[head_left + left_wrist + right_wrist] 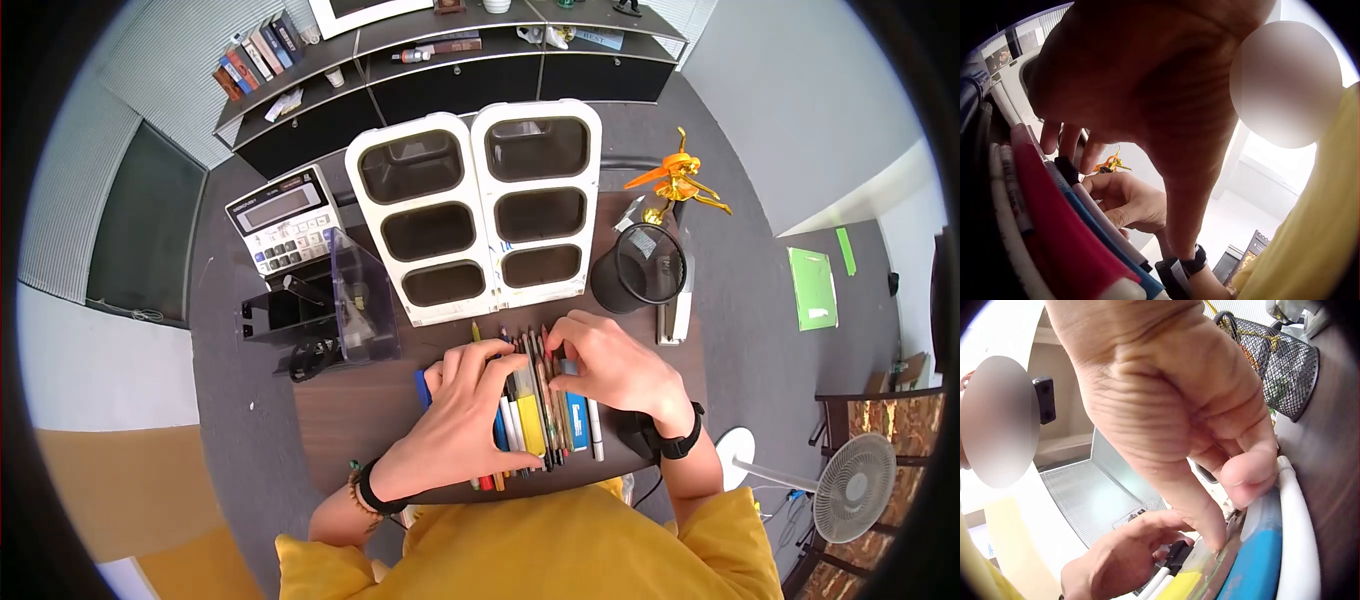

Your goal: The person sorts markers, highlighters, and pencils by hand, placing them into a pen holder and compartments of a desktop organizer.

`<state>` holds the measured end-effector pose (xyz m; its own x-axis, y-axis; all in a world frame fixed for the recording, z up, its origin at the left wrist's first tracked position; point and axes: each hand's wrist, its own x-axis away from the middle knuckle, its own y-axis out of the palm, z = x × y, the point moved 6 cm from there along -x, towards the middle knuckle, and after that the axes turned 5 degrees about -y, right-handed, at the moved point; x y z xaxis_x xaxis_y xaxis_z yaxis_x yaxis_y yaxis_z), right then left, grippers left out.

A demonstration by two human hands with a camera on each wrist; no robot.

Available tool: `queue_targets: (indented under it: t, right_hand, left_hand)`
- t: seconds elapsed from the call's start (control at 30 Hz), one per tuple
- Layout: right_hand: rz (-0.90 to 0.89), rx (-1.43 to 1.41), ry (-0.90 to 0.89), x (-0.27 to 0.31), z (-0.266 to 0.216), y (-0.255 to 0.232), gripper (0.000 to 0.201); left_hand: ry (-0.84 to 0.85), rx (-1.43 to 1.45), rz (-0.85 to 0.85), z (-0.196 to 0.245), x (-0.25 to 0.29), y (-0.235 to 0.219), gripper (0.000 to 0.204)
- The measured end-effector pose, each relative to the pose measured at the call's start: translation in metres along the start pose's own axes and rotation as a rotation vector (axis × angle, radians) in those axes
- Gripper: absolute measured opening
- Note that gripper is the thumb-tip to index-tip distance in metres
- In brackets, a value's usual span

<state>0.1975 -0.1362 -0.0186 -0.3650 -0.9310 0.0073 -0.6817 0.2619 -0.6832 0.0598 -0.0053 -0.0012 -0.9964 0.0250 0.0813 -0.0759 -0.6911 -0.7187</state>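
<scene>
A row of pens and pencils (537, 400) lies side by side on the dark wooden desk (350, 420), with a yellow highlighter (530, 425) and a blue-labelled pack (577, 420) among them. My left hand (450, 420) arches over the left part of the row, fingers at its far ends and thumb at the near side. Beneath it, the left wrist view has a pink-red marker (1054, 219). My right hand (615, 370) has its fingers curled at the pencils' far ends, the thumb opposite, beside the blue pack (1254, 556). A white pen (1297, 544) lies rightmost.
A white organizer (485, 210) with dark windows stands behind the row. At left are a clear desk caddy (365, 300) and a calculator (285, 220). A black mesh pen cup (640, 270) and an orange-gold figurine (680, 180) stand at right.
</scene>
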Motion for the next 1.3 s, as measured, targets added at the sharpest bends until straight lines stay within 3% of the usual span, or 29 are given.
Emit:
queue_targets:
  t: [0.47, 0.77, 1.07, 1.13, 1.3]
  right_hand:
    - [-0.067, 0.085, 0.143, 0.005, 0.005, 0.001, 0.036]
    - [-0.024, 0.08, 0.057, -0.001, 0.01, -0.001, 0.033]
    - [-0.153, -0.47, 0.105, -0.003, 0.004, -0.009, 0.024]
    - [-0.078, -0.847, 0.064, 0.0, 0.01, -0.007, 0.016]
    - [0.042, -1.085, -0.08, -0.005, 0.009, -0.015, 0.022]
  left_hand:
    - [-0.004, -0.098, -0.006, 0.005, -0.012, 0.011, 0.104]
    - [-0.014, -0.214, 0.0, 0.017, -0.014, 0.009, 0.108]
    - [0.025, -0.228, -0.015, 0.027, -0.027, 0.01, 0.096]
    - [0.045, -0.253, -0.06, 0.027, -0.03, 0.018, 0.098]
    - [0.014, -0.312, -0.038, 0.031, -0.03, 0.035, 0.107]
